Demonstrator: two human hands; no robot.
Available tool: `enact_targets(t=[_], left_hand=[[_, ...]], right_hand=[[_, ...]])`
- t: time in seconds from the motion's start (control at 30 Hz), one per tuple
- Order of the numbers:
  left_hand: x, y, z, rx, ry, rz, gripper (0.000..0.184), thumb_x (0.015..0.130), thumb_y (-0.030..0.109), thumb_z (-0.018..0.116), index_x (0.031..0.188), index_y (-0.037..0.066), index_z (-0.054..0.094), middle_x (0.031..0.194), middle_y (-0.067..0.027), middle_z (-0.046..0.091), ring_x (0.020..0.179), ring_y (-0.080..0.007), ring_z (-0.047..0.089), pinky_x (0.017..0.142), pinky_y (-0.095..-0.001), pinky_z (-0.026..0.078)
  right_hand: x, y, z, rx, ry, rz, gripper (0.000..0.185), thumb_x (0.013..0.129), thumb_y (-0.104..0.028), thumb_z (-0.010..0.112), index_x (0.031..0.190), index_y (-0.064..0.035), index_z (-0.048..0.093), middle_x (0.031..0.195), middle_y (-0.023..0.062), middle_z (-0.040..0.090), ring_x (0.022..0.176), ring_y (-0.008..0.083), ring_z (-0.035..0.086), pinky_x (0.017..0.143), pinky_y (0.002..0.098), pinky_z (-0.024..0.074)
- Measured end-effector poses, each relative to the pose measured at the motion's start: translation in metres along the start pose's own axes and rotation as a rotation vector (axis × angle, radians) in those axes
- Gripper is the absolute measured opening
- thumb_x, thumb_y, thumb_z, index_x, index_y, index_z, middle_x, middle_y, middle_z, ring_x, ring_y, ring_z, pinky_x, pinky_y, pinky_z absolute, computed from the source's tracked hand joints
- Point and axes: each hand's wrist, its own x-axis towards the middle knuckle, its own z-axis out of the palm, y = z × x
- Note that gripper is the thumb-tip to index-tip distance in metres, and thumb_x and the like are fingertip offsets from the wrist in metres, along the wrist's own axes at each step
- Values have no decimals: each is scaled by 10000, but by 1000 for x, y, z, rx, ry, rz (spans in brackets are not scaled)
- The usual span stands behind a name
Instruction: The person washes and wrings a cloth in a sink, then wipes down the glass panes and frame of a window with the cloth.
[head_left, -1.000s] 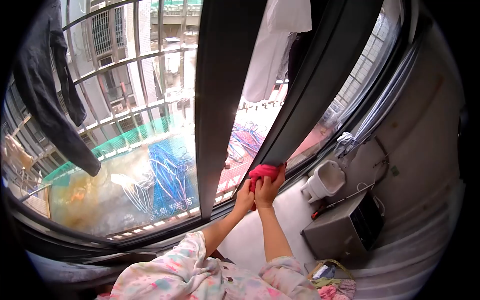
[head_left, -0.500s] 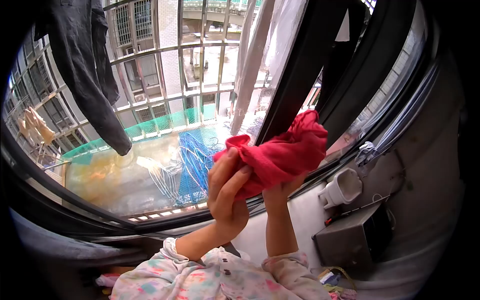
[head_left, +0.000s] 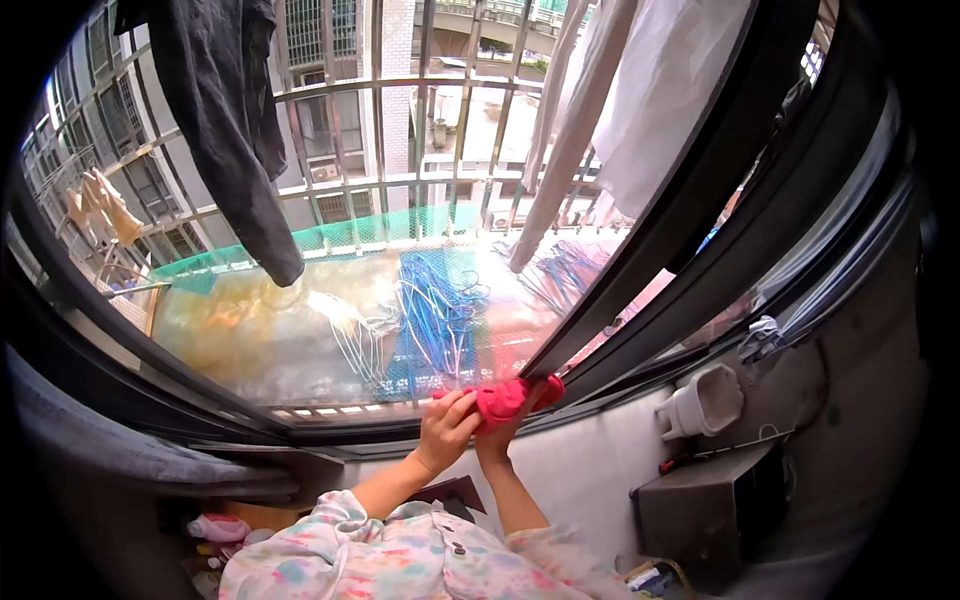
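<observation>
A bunched red cloth (head_left: 503,402) is between my two hands, low at the window. My left hand (head_left: 447,428) grips its left end, with the fingers bent over the fabric. From below, my right hand (head_left: 497,440) holds the cloth; its fingers are partly hidden behind the fabric and the dark frame. The cloth lies against the lower end of the dark sliding window frame (head_left: 640,285), with red showing on both sides of the frame's edge. Whether the cloth wraps fully around that edge, I cannot tell.
Dark trousers (head_left: 215,130) and pale garments (head_left: 665,90) hang outside, before metal bars. Blue and white hangers (head_left: 440,310) lie on the ledge beyond the window. To the right are a white plastic stool (head_left: 703,402), a grey box-shaped appliance (head_left: 700,505) and a striped curtain (head_left: 850,260).
Both hands have lowered the red cloth from in front of me to the lower part of the window frame. The view has shifted, showing more of the ledge and hanging garments.
</observation>
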Motion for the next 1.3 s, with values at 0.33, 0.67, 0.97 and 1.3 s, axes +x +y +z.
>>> enact_targets(t=[0.33, 0.67, 0.97, 1.3], left_hand=[[134, 17, -151, -42, 627, 91, 378, 652, 7, 654, 1025, 69, 663, 1116, -96, 552, 971, -275, 513, 825, -359, 444], [58, -72, -266, 262, 1268, -583, 253, 795, -6, 543, 1040, -27, 604, 1092, -167, 569, 987, -319, 551, 886, -379, 423], [-58, -93, -204, -58, 1093, -991, 412, 901, 87, 518, 1284, -11, 404, 1288, -158, 405, 1191, -298, 410, 1017, -392, 305], [50, -25, -172, 221, 549, -402, 489, 775, 51, 542, 1258, 42, 467, 1309, -224, 421, 1196, -393, 411, 971, -461, 356]], right_hand=[[111, -248, 23, -6, 175, -855, 661, 916, -340, 500, 1424, -32, 208, 1486, 186, 202, 1378, 349, 172, 1116, 458, 106], [13, -388, 192, -183, -56, -1573, 131, 729, -284, 577, 743, -154, 570, 1369, 55, 480, 1289, 294, 409, 950, 609, 228], [-83, -269, 243, 182, -1194, -1232, 192, 782, -101, 599, 971, -84, 573, 977, 110, 570, 907, 273, 557, 781, 374, 469], [53, -235, 76, -476, -183, -1425, 333, 884, -366, 536, 1089, -109, 594, 1360, 109, 458, 1227, 319, 449, 1030, 589, 246]])
